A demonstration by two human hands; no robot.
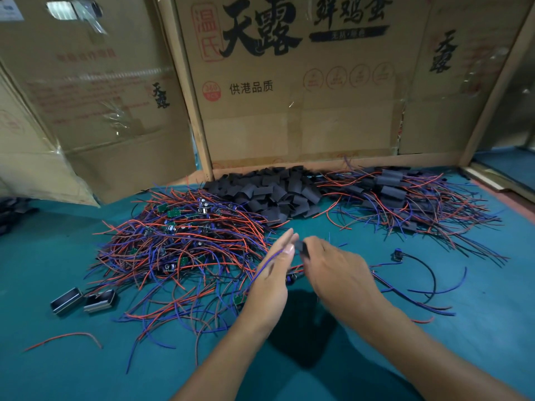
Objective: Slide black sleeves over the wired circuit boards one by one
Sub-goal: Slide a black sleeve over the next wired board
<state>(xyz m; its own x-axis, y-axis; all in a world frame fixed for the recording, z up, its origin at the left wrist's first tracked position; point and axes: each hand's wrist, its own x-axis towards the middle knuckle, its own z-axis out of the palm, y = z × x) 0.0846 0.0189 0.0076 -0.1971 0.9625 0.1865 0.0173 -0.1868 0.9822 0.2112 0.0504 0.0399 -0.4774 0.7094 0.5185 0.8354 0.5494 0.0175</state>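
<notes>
Head cam: over the teal counter (58, 371), the right hand (338, 273) has its grip pinched on a black sleeve (302, 248), and the left hand (275, 273) meets it with fingers mostly straight, a blue wire (267, 260) running along them. Bare wired boards (179, 241) are heaped left, loose sleeves (266, 189) sit at the back, and sleeved ones (405, 198) are piled right.

Bare forearms; no visible sleeves

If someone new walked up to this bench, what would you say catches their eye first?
Probably the big tangle of red and blue wired boards spread over the left of the green table. Behind it a heap of black sleeves lies against the cardboard, with the sleeved pile at right. In front, the left hand and right hand meet on one sleeve.
</notes>
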